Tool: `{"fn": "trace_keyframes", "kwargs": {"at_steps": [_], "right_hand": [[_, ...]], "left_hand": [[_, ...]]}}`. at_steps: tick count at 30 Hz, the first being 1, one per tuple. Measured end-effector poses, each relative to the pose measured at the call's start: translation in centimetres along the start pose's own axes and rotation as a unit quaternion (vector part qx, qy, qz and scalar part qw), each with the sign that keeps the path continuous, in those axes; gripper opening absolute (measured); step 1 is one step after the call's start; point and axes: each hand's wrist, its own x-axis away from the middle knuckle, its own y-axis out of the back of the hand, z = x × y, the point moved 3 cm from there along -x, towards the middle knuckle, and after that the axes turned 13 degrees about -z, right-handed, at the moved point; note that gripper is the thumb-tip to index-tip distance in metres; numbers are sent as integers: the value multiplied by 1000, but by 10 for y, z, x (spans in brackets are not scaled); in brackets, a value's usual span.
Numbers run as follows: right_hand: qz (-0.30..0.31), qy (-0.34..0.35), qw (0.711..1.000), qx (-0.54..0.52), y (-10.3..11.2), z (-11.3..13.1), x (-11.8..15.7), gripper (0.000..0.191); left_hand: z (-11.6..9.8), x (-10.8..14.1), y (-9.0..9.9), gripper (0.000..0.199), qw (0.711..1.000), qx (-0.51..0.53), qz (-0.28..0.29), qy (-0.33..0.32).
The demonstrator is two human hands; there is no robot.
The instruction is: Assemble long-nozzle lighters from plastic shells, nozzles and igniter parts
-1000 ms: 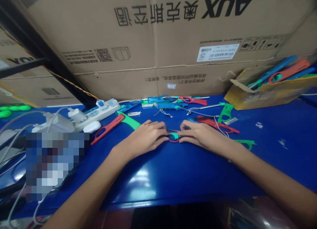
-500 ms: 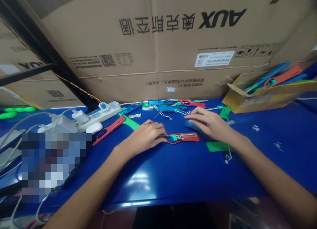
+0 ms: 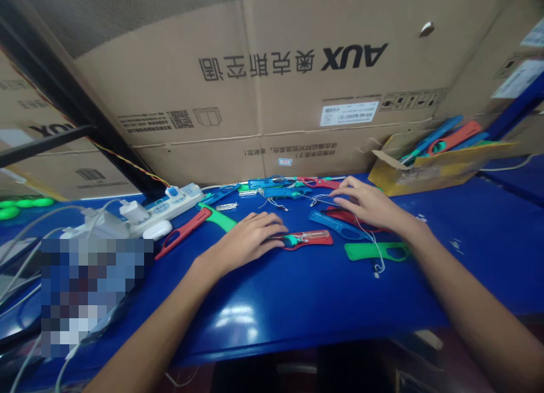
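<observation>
My left hand [image 3: 253, 240] is closed round the left end of a red lighter casing [image 3: 321, 238], which lies on the blue table. Inside that casing are a teal trigger piece, a clear tube and thin white wires. My right hand [image 3: 368, 203] hovers over the parts at the right with its fingers apart and bent. Below it lie a blue casing [image 3: 338, 225] and a red casing [image 3: 346, 214], partly covered by the hand. Whether its fingertips touch anything is hidden. A green casing [image 3: 369, 251] with a white wire lies near my right wrist.
Several lighters and casings [image 3: 272, 183] lie along the cardboard wall [image 3: 272, 115]. A cardboard box [image 3: 446, 169] at the right holds more lighters. At the left are a power strip [image 3: 182, 203] with plugs, a white case [image 3: 157, 230] and a red casing [image 3: 182, 234].
My right hand has shifted off the blue casing, uncovering it and part of the red one. My left hand keeps its hold on the red casing. The view has tilted and shifted slightly.
</observation>
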Motion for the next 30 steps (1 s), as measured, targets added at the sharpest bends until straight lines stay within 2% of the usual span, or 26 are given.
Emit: {"fn": "trace_keyframes", "kwargs": {"at_steps": [4,9,13,16,20,25,27,30], "right_hand": [[73,31,997,-22,-3,10,0,34],[122,29,991,-46,-5,8,1,34],[110,23,993,-35,-2,1,0,33],[126,10,992,-11,-1,-6,1,34],[146,-28,989,21,-2,-19,4,33],[135,-75,986,69,-2,-25,6,41],[120,-81,986,83,-2,-23,6,38],[97,-88,988,81,-4,-16,6,22]], "left_hand": [[-1,0,-2,27,1000,6,6,-11],[-5,-2,-5,27,1000,17,13,-23],[-5,-2,-4,25,999,35,17,-16],[-5,-2,-5,26,999,40,19,-10],[-7,-2,-6,27,999,35,10,-5],[-11,-4,-2,27,1000,24,-14,-8],[-11,-5,1,28,999,16,-28,-8],[-9,-6,5,26,998,1,-55,-10]]}}
